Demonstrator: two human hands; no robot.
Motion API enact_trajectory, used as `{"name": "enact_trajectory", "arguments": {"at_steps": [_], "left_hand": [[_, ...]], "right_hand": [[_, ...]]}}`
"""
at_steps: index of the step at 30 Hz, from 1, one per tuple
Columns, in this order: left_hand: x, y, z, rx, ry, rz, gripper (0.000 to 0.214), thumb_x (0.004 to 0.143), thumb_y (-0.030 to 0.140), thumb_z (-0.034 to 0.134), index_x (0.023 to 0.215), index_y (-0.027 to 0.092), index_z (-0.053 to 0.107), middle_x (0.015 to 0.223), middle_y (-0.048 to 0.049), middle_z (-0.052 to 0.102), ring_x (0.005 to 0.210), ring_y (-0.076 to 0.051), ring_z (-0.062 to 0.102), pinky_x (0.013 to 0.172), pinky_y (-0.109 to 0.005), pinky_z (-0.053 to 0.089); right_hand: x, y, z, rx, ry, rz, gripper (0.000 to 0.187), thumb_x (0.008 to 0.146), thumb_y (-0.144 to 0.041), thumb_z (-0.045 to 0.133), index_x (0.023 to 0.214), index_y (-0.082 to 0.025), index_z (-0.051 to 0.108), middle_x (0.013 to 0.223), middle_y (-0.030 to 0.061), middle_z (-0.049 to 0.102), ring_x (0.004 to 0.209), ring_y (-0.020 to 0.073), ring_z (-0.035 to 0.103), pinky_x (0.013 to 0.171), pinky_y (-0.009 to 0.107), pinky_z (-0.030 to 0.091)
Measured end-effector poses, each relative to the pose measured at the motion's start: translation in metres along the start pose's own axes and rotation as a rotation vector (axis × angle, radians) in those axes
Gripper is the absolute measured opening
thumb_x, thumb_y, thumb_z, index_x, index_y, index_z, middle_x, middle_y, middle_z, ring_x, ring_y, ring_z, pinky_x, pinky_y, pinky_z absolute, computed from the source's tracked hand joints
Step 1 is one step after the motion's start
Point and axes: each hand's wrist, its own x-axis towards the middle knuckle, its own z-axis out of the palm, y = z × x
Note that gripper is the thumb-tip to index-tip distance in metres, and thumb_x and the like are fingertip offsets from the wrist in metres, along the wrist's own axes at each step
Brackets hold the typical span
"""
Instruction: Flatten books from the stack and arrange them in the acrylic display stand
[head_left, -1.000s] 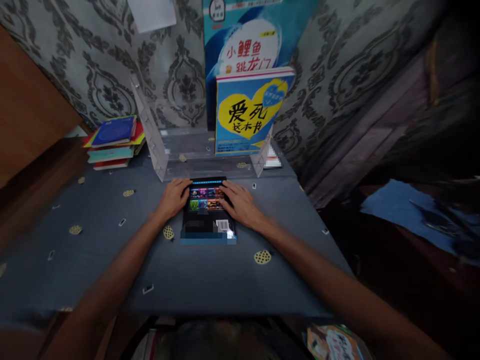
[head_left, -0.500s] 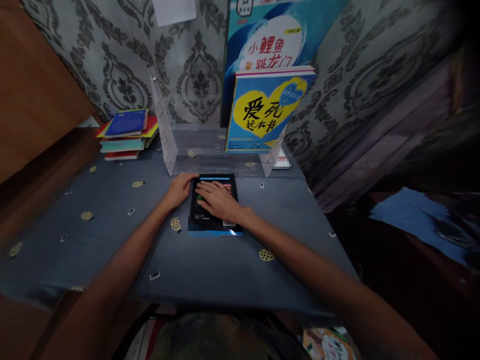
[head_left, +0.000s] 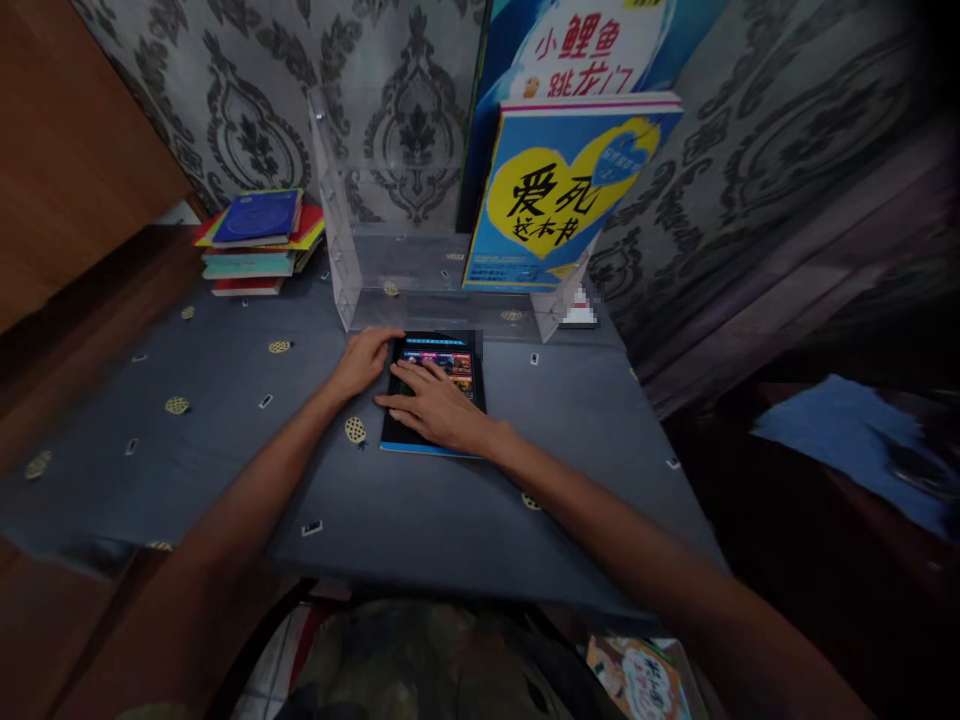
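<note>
A thin book [head_left: 412, 438] with a black cover, small colourful pictures and blue strips lies flat on the cloth-covered table, before a clear acrylic stand. My right hand [head_left: 439, 400] rests palm down across its middle, fingers spread and partly covering the pictures. At the upper left corner of the book, my left hand [head_left: 367, 360] has its fingers bent together over the edge. Whether part of that hand lies under the cover is hidden.
The clear acrylic stand [head_left: 335, 220] holds a blue book with a yellow heart [head_left: 555, 215]; a larger teal book [head_left: 506, 70] stands behind it. A pile of books [head_left: 251, 262] lies at the left. Grey patterned curtain hangs behind. Another book [head_left: 637, 680] is low at the front right.
The pictures on the black cover now show more, and the barcode seen before is gone from sight. My right hand has slid slightly down the book. The view has shifted a little.
</note>
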Motion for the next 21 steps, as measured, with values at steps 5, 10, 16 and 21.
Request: {"name": "enact_trajectory", "arguments": {"at_steps": [5, 10, 16, 21], "left_hand": [[0.0, 0.0, 0.0, 0.001, 0.011, -0.001, 0.04, 0.09, 0.011, 0.041, 0.116, 0.022, 0.069, 0.118, -0.0031, 0.073, 0.11, -0.019, 0.065, 0.102, -0.038, 0.049], [-0.001, 0.001, 0.0, -0.008, 0.011, 0.012, 0.04, 0.089, 0.01, 0.041, 0.117, 0.021, 0.069, 0.119, -0.004, 0.073, 0.111, -0.019, 0.065, 0.103, -0.038, 0.049], [-0.001, 0.0, 0.0, -0.003, 0.014, 0.025, 0.037, 0.09, 0.011, 0.042, 0.115, 0.02, 0.068, 0.119, -0.0042, 0.073, 0.112, -0.019, 0.065, 0.103, -0.038, 0.048], [-0.002, 0.001, 0.001, 0.007, 0.014, 0.051, 0.036, 0.091, 0.011, 0.041, 0.115, 0.02, 0.067, 0.119, -0.0046, 0.072, 0.113, -0.02, 0.064, 0.104, -0.04, 0.048]], "right_hand": [[-0.013, -0.015, -0.001, 0.001, -0.048, -0.042, 0.038, 0.101, -0.033, 0.051, 0.138, -0.03, 0.059, 0.154, 0.0121, 0.046, 0.146, 0.0282, 0.036, 0.119, 0.054, 0.028], [-0.025, -0.029, 0.002, 0.041, -0.032, -0.089, 0.037, 0.1, -0.033, 0.054, 0.137, -0.032, 0.06, 0.156, 0.0107, 0.043, 0.147, 0.0282, 0.034, 0.119, 0.055, 0.027], [-0.032, -0.036, 0.004, 0.054, -0.036, -0.106, 0.038, 0.1, -0.031, 0.055, 0.138, -0.03, 0.059, 0.157, 0.0105, 0.042, 0.148, 0.0267, 0.033, 0.12, 0.054, 0.026], [-0.033, -0.039, 0.001, 0.055, -0.042, -0.106, 0.038, 0.099, -0.028, 0.056, 0.137, -0.033, 0.059, 0.156, 0.0096, 0.043, 0.148, 0.0271, 0.033, 0.12, 0.056, 0.027]]}}
